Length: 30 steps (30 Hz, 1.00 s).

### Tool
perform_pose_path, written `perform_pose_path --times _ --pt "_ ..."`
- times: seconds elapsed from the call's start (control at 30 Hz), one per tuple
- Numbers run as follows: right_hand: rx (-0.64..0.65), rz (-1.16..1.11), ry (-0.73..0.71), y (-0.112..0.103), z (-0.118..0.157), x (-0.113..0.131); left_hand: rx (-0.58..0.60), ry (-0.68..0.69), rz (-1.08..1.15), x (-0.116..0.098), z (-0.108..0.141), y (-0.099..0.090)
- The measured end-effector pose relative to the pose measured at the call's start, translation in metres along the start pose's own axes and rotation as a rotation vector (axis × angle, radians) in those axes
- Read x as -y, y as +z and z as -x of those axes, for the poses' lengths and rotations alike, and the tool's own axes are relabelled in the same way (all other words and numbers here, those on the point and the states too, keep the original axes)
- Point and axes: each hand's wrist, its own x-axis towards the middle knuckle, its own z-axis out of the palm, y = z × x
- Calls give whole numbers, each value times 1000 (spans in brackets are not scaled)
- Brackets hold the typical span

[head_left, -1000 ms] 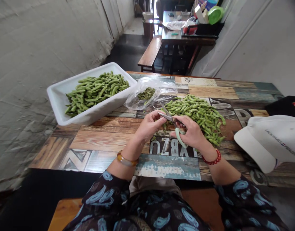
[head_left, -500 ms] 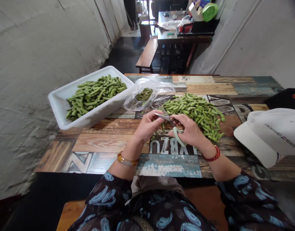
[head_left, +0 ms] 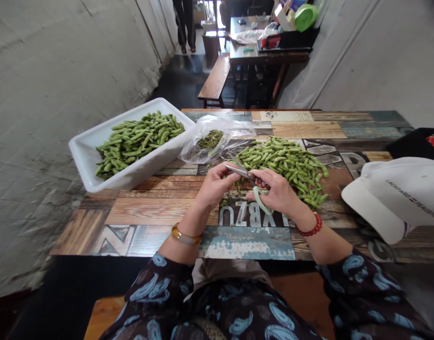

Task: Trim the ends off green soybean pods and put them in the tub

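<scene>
My right hand (head_left: 275,191) is closed round a pair of scissors (head_left: 261,200) with pale green handles; their blades point left, a little apart. At the blade tips, my left hand (head_left: 219,184) pinches with thumb and fingers; whatever lies in that pinch is too small or hidden to make out. Just beyond both hands a heap of green edamame pods (head_left: 284,160) spreads over the table. A clear plastic bag (head_left: 234,125) with small green trimmings (head_left: 210,139) lies behind my left hand. Off to the left, a white plastic tub (head_left: 79,153) holds many more pods.
The table (head_left: 156,208) has a patchwork wood-look top. A white cap (head_left: 397,193) lies at its right, with a black item (head_left: 411,144) behind. Further off stand a bench (head_left: 216,78) and a second table (head_left: 266,56). A person's legs (head_left: 185,23) show at the back left.
The view has shifted slightly. At the back, the person's legs show more fully. Both hands and the scissors keep almost the same pose.
</scene>
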Motion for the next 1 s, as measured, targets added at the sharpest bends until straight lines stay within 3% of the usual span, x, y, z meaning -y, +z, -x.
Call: perform_pose_path --times 0.3,0.47,1.0 --pt "-47 34 29 0 2 -4 -19 -7 11 0 -3 -3" --pt "-134 2 50 -1 0 -3 -19 -90 213 -7 -2 -5" --pt "-74 42 29 -1 0 3 -48 -30 318 -10 -4 -4"
